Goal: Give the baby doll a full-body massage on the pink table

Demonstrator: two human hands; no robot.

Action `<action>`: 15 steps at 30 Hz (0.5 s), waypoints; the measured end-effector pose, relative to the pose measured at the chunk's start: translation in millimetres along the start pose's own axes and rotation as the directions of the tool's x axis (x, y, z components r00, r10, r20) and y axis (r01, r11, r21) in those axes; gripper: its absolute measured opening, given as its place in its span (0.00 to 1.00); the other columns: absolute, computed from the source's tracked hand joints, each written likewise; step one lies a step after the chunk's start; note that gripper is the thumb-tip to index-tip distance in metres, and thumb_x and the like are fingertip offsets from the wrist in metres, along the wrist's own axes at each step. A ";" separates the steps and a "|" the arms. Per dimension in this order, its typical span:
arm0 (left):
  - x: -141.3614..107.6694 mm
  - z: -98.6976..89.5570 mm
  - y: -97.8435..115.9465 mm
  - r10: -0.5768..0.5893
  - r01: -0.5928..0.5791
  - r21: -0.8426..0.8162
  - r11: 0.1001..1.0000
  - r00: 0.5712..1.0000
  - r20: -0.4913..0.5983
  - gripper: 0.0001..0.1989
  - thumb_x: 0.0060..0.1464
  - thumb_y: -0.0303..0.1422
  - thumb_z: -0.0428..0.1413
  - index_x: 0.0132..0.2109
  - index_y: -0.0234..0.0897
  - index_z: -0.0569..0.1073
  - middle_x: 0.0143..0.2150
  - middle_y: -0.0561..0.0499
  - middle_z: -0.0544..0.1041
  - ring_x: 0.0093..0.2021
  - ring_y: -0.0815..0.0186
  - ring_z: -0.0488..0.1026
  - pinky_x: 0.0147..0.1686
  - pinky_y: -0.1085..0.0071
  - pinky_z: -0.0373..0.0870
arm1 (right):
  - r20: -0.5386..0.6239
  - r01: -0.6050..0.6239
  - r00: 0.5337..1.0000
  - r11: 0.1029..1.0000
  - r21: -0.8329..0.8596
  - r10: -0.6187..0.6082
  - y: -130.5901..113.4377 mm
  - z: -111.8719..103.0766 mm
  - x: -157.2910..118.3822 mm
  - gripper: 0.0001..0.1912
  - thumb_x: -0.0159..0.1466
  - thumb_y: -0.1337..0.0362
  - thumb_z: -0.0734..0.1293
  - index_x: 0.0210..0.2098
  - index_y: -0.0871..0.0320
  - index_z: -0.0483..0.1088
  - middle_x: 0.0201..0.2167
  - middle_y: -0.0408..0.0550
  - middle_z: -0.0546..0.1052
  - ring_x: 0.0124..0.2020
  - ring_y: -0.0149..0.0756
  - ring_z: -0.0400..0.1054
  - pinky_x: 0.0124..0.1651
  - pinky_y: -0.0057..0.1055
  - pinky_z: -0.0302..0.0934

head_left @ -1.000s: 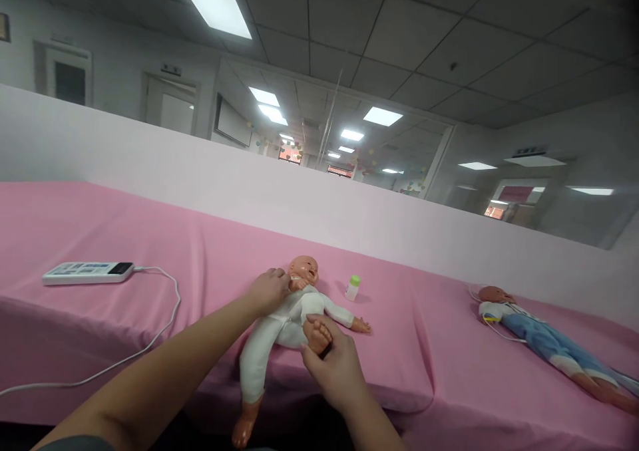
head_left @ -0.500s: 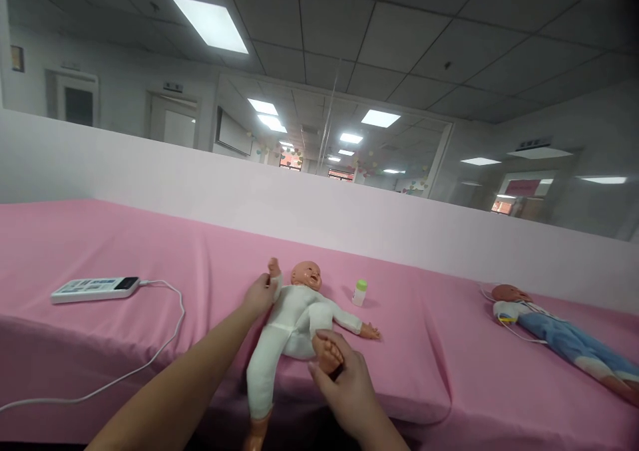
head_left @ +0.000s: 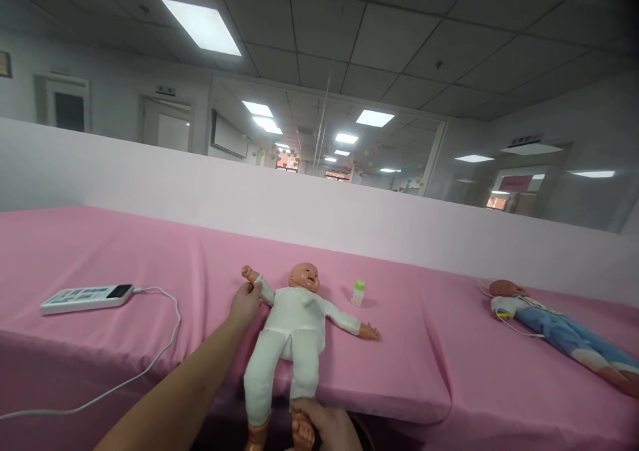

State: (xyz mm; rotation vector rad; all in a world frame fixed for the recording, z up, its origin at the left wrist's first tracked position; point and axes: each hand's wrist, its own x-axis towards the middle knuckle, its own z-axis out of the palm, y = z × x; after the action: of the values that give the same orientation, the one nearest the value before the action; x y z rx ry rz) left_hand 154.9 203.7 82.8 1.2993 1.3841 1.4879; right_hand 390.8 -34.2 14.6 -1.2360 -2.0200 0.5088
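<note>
Head view. Nearest, the right hand closes its grip about the ankle of a white-clad doll, just above one bare foot; its lower part leaves the frame, so how firmly it presses cannot be told. The other foot is likewise cut off. The doll lies face up on the pink-draped surface, its lower legs reaching past the front edge; a downward pull could drag the body off. Farther up, the left hand pinches the sleeve near the doll's wrist, its fingers only partly visible; uneven tension between the two holds could twist the body, or loose cloth could slip. A white cord loops near the left forearm; a sideways sweep might snag it and shift the flat white device, whose printed face is illegible. Beyond the doll's outstretched arm, an upright green-capped bottle stands near enough to be tipped should the body swing round; its label is unreadable. Well to the right lies a blue-clad second doll, cut off by the frame. Behind, above a white partition, reflections obscure the room.
</note>
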 end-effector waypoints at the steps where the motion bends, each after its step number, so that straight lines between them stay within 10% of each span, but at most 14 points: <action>1: -3.4 0.2 4.9 0.069 -0.068 0.111 0.991 0.998 -0.008 0.16 0.64 0.47 0.53 0.39 0.38 0.71 0.35 0.47 0.79 0.38 0.54 0.79 0.36 0.64 0.73 | -0.029 0.022 0.999 1.000 0.013 -0.022 -7.4 -5.5 1.7 0.29 0.47 0.63 0.76 0.50 0.50 0.78 0.34 0.41 0.82 0.31 0.40 0.77 0.36 0.27 0.70; 8: -31.8 23.3 37.8 0.473 -0.609 0.508 0.609 0.793 0.385 0.13 0.61 0.36 0.56 0.50 0.40 0.77 0.52 0.43 0.79 0.53 0.53 0.74 0.52 0.61 0.68 | -0.251 0.059 0.967 0.996 0.065 -0.041 -52.0 -61.6 22.1 0.25 0.58 0.64 0.72 0.55 0.50 0.76 0.40 0.44 0.83 0.35 0.40 0.78 0.43 0.31 0.73; 15: -38.0 38.6 34.6 0.424 -0.665 0.585 0.464 0.746 0.513 0.14 0.62 0.33 0.55 0.53 0.38 0.78 0.54 0.39 0.77 0.58 0.50 0.71 0.58 0.56 0.67 | -0.302 -0.032 0.952 0.999 0.028 0.039 -42.1 -67.6 74.0 0.25 0.60 0.61 0.74 0.57 0.53 0.76 0.43 0.49 0.84 0.42 0.47 0.80 0.50 0.39 0.74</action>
State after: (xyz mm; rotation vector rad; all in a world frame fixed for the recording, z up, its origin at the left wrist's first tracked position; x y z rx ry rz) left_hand 205.5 171.6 106.0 2.6155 1.4818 0.9766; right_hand 393.2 9.6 114.1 -1.2551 -1.7318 0.3347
